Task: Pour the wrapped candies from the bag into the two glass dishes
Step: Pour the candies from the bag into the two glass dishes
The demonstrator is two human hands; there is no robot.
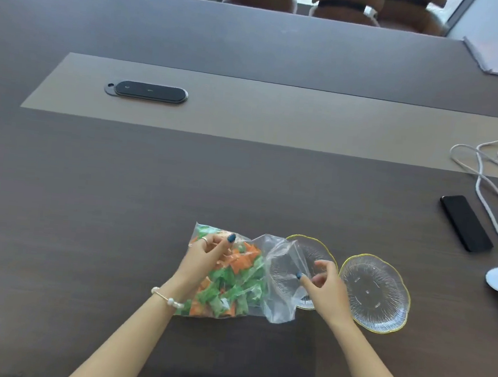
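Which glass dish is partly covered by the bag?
The left glass dish, under the bag mouth and the right hand; the right glass dish lies fully uncovered.

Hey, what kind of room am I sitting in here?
Probably an office meeting room: a long conference table with a built-in power hatch, and a row of padded chairs along the far side by the windows.

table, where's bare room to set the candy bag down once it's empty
Free: the brown table left of the clear candy bag, up to the black oval panel. Crowded: right side, with two gold-rimmed glass dishes, black phone, white cable.
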